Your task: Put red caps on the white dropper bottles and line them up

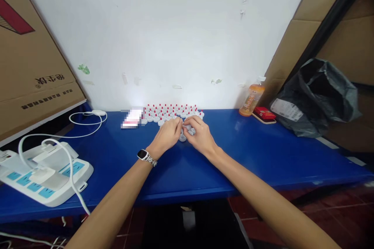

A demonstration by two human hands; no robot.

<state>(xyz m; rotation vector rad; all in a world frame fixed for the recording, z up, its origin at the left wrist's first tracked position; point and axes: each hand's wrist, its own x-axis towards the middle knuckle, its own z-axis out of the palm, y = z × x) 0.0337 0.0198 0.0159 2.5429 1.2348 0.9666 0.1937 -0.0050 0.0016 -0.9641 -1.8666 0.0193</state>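
My left hand (pixel 168 135) is over the middle of the blue table, its thumb and fingers pinched together; what sits between the fingertips is too small to make out. Facing it, my right hand (pixel 201 135) curls its thumb and forefinger about a whitish cap-like piece (pixel 188 127), partly hidden by the fingers. Both hands' fingertips nearly meet. Beneath them on the table are a few white caps (pixel 182 138), half covered by my hands. Just beyond stand many white nozzle caps with red tips (pixel 156 118), upright in close rows near the wall.
A blurred flat item (pixel 132 118) lies left of the caps. White power strip (pixel 52 196) and cables occupy the table's left side. To the right are an orange drink bottle (pixel 251 99), a red pack (pixel 264 113) on a phone (pixel 264 120), and a grey plastic bag (pixel 315 99).
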